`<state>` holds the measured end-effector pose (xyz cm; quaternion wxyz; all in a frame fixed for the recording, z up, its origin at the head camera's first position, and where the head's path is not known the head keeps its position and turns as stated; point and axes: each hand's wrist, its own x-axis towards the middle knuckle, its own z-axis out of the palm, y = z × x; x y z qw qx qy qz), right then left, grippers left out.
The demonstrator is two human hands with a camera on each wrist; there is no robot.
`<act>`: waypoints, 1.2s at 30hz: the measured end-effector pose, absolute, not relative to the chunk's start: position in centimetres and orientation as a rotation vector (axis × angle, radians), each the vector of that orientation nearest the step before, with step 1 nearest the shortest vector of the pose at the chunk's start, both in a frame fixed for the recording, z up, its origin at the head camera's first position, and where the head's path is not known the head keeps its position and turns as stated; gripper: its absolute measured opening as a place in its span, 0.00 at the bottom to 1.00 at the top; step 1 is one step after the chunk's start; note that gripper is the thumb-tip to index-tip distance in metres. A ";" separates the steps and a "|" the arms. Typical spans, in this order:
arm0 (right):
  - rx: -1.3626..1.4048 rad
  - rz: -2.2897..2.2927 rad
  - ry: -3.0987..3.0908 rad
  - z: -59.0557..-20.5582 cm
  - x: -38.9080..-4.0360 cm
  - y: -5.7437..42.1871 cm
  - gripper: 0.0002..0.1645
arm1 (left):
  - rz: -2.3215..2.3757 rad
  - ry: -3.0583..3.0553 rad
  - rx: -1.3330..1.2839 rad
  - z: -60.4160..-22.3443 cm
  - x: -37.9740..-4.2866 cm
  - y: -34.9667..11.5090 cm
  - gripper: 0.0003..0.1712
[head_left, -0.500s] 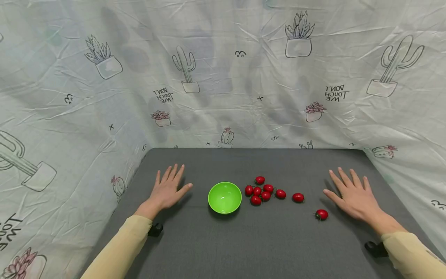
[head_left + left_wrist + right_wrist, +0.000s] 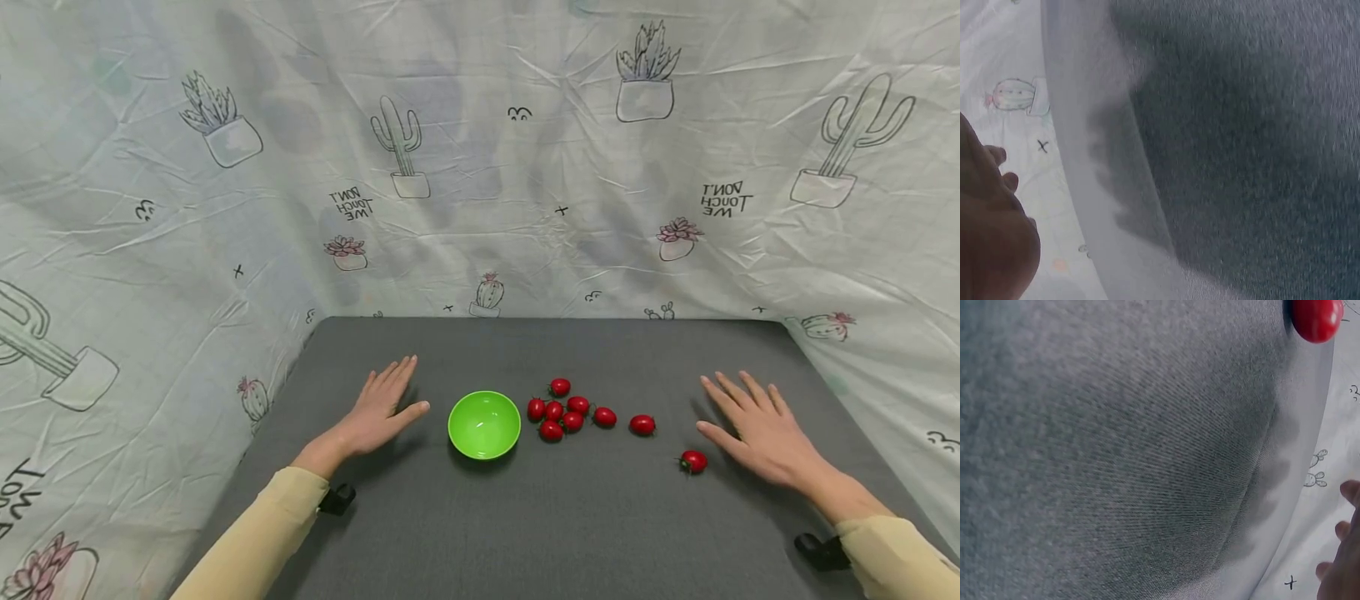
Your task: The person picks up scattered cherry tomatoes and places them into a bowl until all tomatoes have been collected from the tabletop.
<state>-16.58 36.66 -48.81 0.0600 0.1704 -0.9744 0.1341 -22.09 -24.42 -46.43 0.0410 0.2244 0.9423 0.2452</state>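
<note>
A bright green bowl [image 2: 483, 426] stands on the dark grey table, with nothing in it. To its left my left hand [image 2: 372, 418] hovers with straight, spread fingers and holds nothing. Several small red tomatoes [image 2: 572, 422] lie in a loose cluster right of the bowl. Two more lie further right: one tomato [image 2: 642, 425] by itself and another tomato [image 2: 693, 462] nearest my right hand [image 2: 768, 437]. That hand is also held over the table, fingers extended, touching nothing. In the right wrist view a red tomato [image 2: 1317, 319] shows at the top edge.
The dark grey table [image 2: 480, 533] ends at the back against a whitish curtain [image 2: 480, 167] printed with cacti, which also hangs along both sides. A black strap [image 2: 337, 499] sits at the left wrist, and another black strap [image 2: 822, 552] at the right.
My left hand has shifted a little to the right, towards the bowl, and turned somewhat. The right hand has moved slightly nearer and tilted. Bowl and tomatoes have stayed put.
</note>
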 end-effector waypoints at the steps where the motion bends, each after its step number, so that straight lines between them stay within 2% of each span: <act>1: 0.536 0.442 -2.952 -48.7 -16.5 36.6 0.47 | 0.774 2.867 0.699 -46.4 -22.0 -24.3 0.49; 9: 0.608 0.723 -2.959 -48.6 -15.6 36.0 0.43 | 0.855 2.734 0.773 -46.8 -21.4 -22.8 0.54; 15: 0.621 0.772 -2.968 -48.8 -15.2 35.6 0.45 | 0.883 2.656 0.749 -47.2 -20.8 -21.5 0.61; 27: 0.658 0.650 -2.978 -48.9 -14.6 34.8 0.52 | 1.018 2.495 0.725 -48.6 -20.5 -19.5 0.72; 36: 0.718 0.577 -2.965 -49.2 -14.3 34.8 0.47 | 1.073 2.447 0.665 -49.1 -20.5 -18.7 0.74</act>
